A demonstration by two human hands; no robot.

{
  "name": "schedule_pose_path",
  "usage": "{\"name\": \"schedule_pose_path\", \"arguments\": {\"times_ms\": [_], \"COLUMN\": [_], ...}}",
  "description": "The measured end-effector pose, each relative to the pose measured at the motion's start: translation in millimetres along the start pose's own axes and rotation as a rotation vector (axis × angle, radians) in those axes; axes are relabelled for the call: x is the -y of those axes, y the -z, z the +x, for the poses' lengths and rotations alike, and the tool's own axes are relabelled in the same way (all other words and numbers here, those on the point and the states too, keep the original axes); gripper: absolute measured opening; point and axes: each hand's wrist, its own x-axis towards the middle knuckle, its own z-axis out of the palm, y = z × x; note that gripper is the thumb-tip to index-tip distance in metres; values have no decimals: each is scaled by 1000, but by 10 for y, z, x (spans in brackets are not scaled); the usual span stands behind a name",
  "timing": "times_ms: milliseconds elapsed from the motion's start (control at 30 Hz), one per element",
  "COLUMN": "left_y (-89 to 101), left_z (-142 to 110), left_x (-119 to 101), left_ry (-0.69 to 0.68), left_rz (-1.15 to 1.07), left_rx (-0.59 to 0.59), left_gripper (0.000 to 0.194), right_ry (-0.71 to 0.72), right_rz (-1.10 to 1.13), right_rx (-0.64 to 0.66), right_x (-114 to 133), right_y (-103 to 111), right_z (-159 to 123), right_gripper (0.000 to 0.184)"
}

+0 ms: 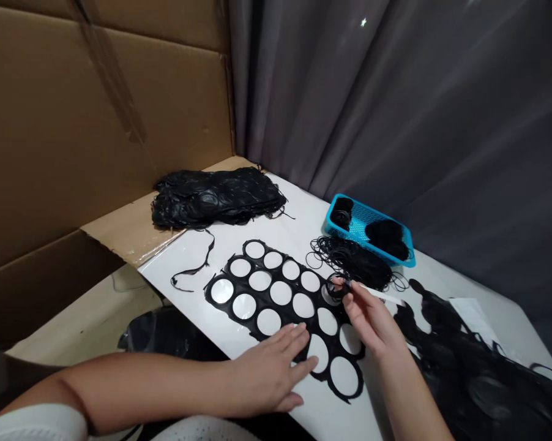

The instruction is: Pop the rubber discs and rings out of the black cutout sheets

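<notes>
A black rubber-like sheet (276, 275) with rows of round holes lies flat, white tabletop showing through the holes. My left hand (278, 370) rests palm down on its near edge, fingers stretched out and covering part of it. Above the sheet's right side, my right hand (370, 318) pinches a small bunch of thin black rings (335, 289) between thumb and fingers. Just beyond that hand is a loose heap of similar black rings (358, 260). Behind the heap stands a blue plastic basket (361, 228) with black clumps in it.
A thick stack of black sheets (216, 196) lies at the table's back left, near a cardboard wall (120, 79). One curled black strip (210, 245) lies before it. More black sheets (478, 386) spread at right, beside white paper (475, 315). A grey curtain (326, 92) hangs behind.
</notes>
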Motion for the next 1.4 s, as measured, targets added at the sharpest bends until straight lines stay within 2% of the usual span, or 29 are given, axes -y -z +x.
{"name": "schedule_pose_path", "arguments": {"times_ms": [100,200,267,367,433,533,633,733,900,1067,1133,1400], "left_y": [-21,85,179,282,300,250,160,93,61,61,59,41], "left_z": [121,170,130,-44,-199,-403,-524,-576,-611,-632,-637,-654], "left_x": [-106,-166,-156,-62,27,132,157,135,128,140,139,145], "left_ry": [-28,-11,-39,-111,-78,13,57,67,63,52,54,62], "left_rz": [59,158,193,177,182,189,159,151,147,127,123,103], "left_rx": [-20,-62,-101,-175,-223,-331,-420,-446,-468,-460,-453,-433], "left_gripper": [67,69,63,32,20,16,21,25,26,28,30,30], "right_ry": [-61,-52,-12,102,187,277,391,478,532,684,687,626], "right_rz": [83,38,-110,-495,-730,-947,-1058,-1102,-1142,-1219,-1225,-1160], "right_rx": [53,158,247,374,426,440,460,504,509,566,581,492], "right_x": [-43,-209,-354,-562,-679,-818,-907,-952,-973,-956,-949,-988], "right_y": [-31,-130,-216,-322,-361,-373,-354,-327,-316,-340,-339,-320], "right_z": [-68,-170,-270,-446,-556,-667,-701,-688,-693,-746,-753,-715], "right_gripper": [17,20,24,22,22,25,24,22,20,18,19,21]}}
